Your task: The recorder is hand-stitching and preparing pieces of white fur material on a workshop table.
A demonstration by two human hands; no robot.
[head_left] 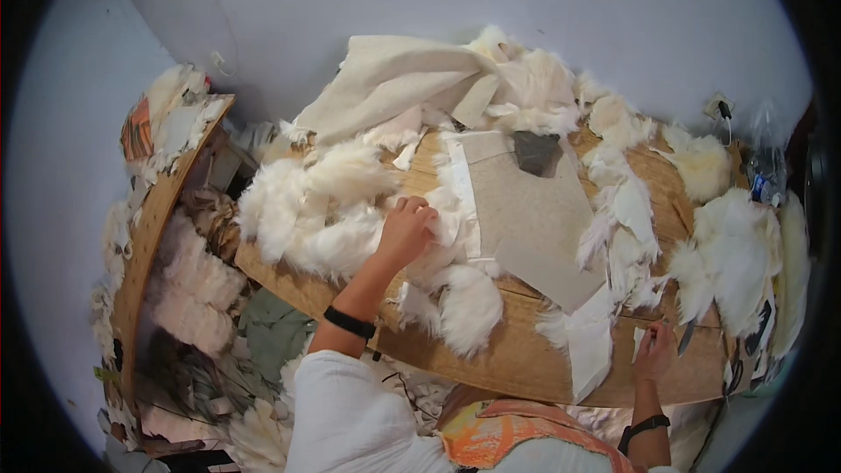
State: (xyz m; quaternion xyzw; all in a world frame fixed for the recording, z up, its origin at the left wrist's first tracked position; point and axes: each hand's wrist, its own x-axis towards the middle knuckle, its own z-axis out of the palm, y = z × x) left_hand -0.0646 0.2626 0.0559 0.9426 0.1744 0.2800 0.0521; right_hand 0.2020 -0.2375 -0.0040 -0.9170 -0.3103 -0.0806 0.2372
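Note:
My left hand (407, 229) reaches over the middle of the wooden table, fingers bent and closed at the edge of a white fur piece (448, 219). What lies between those fingertips is hidden. Near the front right edge, my right hand (654, 353) pinches a small white scrap (639, 343). A dark, narrow blade-like tool (686, 337) lies just right of it. Between my hands rests a flat grey-beige sheet (534, 228) with a dark grey piece (536, 153) at its far end. A white strip of hide (590, 342) hangs toward the front edge.
Fluffy white fur (324, 197) covers the left of the table (517, 359). A large beige cloth (394, 79) is heaped at the back, with more fur (727, 254) at the right. A wooden board (166, 228) stands at the left. Fur and fabric fill the floor below.

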